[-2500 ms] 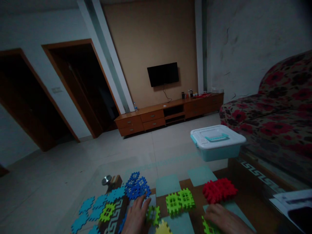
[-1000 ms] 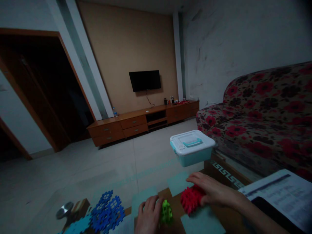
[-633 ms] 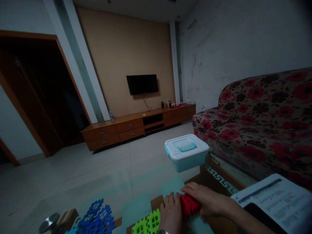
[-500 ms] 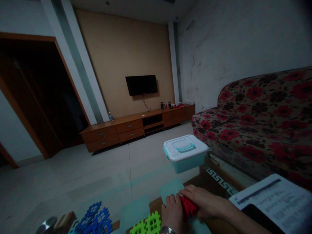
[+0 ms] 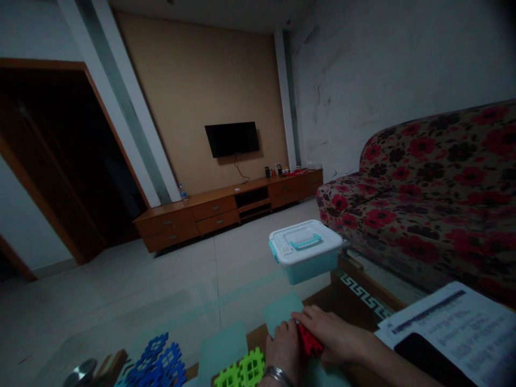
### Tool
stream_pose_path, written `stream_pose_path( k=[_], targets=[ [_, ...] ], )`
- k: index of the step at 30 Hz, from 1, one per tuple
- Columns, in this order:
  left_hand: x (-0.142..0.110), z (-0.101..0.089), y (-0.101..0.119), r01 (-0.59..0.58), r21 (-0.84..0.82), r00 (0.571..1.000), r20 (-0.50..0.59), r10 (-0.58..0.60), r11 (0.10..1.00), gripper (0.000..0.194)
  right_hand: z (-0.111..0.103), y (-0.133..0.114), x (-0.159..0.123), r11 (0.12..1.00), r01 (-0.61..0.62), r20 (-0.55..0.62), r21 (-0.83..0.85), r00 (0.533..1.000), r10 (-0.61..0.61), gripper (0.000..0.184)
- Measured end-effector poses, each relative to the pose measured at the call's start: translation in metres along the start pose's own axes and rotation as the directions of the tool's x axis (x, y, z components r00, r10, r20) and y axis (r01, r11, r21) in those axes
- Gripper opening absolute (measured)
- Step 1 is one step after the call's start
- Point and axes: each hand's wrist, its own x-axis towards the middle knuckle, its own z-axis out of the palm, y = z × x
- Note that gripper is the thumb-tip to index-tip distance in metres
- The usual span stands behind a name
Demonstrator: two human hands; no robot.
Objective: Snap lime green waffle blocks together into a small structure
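Note:
A red cluster of interlocking plastic tiles lies on the glass table, clasped from both sides. My right hand curls over its right side and top. My left hand, with a bracelet at the wrist, presses against its left side with fingers together. Green tiles lie just left of my left hand. Further left sits a heap of blue tiles.
A light blue storage box with a white lid stands at the table's far edge. Papers lie at the right over a dark object. A floral sofa is to the right. A metal round thing sits at the lower left.
My left hand left the green tiles and came against the red cluster; my right hand moved onto it. The view swung up and right, so fewer tiles show.

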Motion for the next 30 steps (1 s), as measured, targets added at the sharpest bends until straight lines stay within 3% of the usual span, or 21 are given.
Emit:
stream_pose_path(
  k=[4, 13, 20, 22, 26, 28, 30],
  targets=[
    [0.002, 0.001, 0.000, -0.008, -0.008, 1.000, 0.003, 0.008, 1.000, 0.065, -0.005, 0.002, 0.001, 0.999, 0.027, 0.020, -0.032, 0.999, -0.027, 0.113],
    [0.004, 0.004, 0.000, -0.023, -0.029, 1.000, -0.021, 0.022, 0.999, 0.060, -0.009, -0.003, -0.001, 0.994, 0.097, -0.010, -0.053, 0.995, -0.098, 0.089],
    [0.006, 0.007, -0.001, -0.025, -0.058, 1.000, -0.013, 0.025, 0.998, 0.068, -0.005, -0.008, 0.001, 0.992, 0.047, -0.052, -0.114, 0.997, -0.053, 0.070],
    [0.005, 0.007, -0.001, -0.024, -0.077, 1.000, -0.013, 0.023, 0.997, 0.065, -0.002, -0.007, 0.003, 0.995, 0.038, -0.038, -0.094, 0.998, -0.042, 0.075],
    [0.001, 0.007, 0.002, -0.007, -0.134, 1.000, -0.029, 0.003, 0.991, 0.057, 0.004, -0.003, 0.002, 0.996, -0.049, 0.024, -0.079, 0.998, 0.051, 0.106],
    [-0.003, 0.006, 0.003, -0.001, -0.176, 0.999, -0.045, -0.007, 0.984, 0.051, 0.006, 0.000, 0.000, 0.993, -0.096, 0.019, -0.073, 0.995, 0.098, 0.109],
    [-0.008, 0.005, -0.001, -0.003, -0.221, 0.997, -0.074, -0.014, 0.975, 0.046, 0.007, 0.006, -0.001, 0.999, -0.008, -0.032, -0.037, 0.999, 0.007, 0.103]
  ],
)
